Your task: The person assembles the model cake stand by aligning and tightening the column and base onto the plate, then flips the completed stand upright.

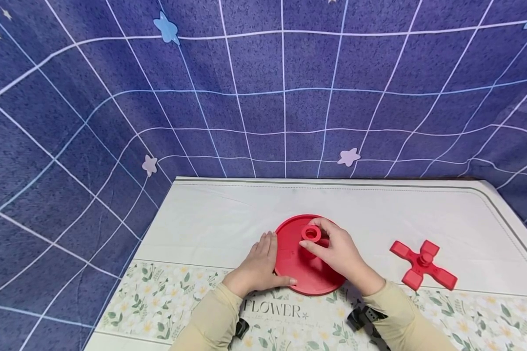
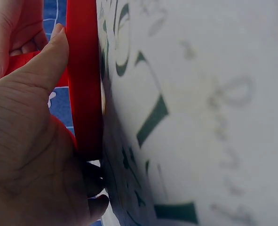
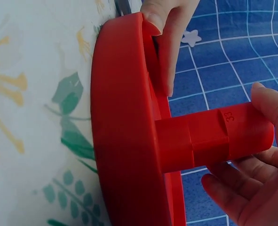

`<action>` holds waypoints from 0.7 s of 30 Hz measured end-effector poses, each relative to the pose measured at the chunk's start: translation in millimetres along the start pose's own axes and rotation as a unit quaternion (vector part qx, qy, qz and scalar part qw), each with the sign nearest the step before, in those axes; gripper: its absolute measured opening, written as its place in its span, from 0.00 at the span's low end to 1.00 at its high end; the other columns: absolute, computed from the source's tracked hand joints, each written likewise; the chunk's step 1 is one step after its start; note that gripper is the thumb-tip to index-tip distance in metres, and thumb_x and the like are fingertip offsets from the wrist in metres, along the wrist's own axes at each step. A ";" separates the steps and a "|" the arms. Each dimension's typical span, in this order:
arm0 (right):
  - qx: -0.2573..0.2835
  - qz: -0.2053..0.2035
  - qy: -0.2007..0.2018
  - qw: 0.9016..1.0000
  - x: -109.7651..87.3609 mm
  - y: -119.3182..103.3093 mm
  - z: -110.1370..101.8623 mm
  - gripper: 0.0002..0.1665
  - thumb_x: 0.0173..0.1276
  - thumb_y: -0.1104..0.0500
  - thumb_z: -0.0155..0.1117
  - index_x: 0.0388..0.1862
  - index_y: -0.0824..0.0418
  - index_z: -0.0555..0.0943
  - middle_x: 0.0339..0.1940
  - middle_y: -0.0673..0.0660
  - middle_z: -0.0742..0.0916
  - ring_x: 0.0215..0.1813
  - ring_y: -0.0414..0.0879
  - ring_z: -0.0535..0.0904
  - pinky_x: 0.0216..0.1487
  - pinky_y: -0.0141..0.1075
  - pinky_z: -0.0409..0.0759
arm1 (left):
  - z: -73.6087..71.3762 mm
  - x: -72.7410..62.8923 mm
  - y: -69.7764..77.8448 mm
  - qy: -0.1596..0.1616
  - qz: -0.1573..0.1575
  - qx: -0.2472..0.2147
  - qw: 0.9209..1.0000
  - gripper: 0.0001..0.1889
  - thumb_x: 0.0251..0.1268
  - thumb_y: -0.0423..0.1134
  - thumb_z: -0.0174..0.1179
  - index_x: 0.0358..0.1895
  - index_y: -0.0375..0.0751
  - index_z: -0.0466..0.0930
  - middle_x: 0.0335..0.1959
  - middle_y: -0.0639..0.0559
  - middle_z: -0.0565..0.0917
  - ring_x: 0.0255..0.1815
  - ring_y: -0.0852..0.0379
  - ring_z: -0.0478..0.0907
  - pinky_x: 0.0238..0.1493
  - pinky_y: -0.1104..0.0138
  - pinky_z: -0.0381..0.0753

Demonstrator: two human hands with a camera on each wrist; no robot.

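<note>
Above the flowered tablecloth (image 1: 228, 214), the right hand (image 1: 340, 249) grasps the upper end of an upright red post (image 3: 207, 139), thumb and fingers pinching its sides. The left hand (image 1: 259, 265) is outstretched, its straight fingers and thumb resting on the edge of a round red base (image 1: 290, 263). Within the base's raised rim stands the post, its top hollow. A red cross-shaped piece (image 1: 426, 260) lies apart, to the right.
</note>
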State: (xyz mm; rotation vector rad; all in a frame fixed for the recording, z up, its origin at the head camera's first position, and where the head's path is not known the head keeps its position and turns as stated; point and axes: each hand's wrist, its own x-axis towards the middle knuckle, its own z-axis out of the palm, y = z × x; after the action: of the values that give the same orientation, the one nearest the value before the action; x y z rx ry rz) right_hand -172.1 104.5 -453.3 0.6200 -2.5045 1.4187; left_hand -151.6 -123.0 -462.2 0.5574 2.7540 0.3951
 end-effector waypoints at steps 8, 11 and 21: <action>0.006 0.003 -0.004 1.000 -0.7 0.3 -0.3 0.24 0.58 0.51 0.76 0.49 0.54 0.78 0.39 0.46 0.82 0.43 0.41 0.81 0.47 0.37 0.83 | -0.4 -0.3 0.0 -0.002 -0.001 -0.003 1.000 0.64 0.52 0.73 0.59 0.77 0.29 0.38 0.78 0.36 0.42 0.79 0.40 0.37 0.75 0.50 0.46; 0.015 -0.001 -0.009 1.000 -2.2 0.4 -1.3 0.27 0.59 0.51 0.75 0.54 0.55 0.76 0.44 0.48 0.83 0.45 0.43 0.83 0.49 0.41 0.83 | -0.3 -0.3 0.3 -0.004 -0.002 -0.005 1.000 0.64 0.52 0.73 0.59 0.77 0.29 0.38 0.79 0.36 0.42 0.79 0.40 0.37 0.75 0.50 0.47; 0.117 -0.069 -0.078 0.988 1.5 5.4 -8.3 0.30 0.69 0.68 0.59 0.70 0.66 0.68 0.64 0.62 0.77 0.62 0.56 0.75 0.60 0.39 0.76 | -0.3 0.2 -0.7 -0.004 -0.002 -0.006 1.000 0.64 0.52 0.73 0.59 0.77 0.29 0.38 0.79 0.36 0.42 0.79 0.40 0.36 0.75 0.50 0.46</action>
State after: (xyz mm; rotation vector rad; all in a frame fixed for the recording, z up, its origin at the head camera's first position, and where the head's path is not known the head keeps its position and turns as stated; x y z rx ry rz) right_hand -176.2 113.6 -452.5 0.9616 -2.3683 1.6853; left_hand -152.1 -123.6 -462.2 0.5496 2.7418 0.4077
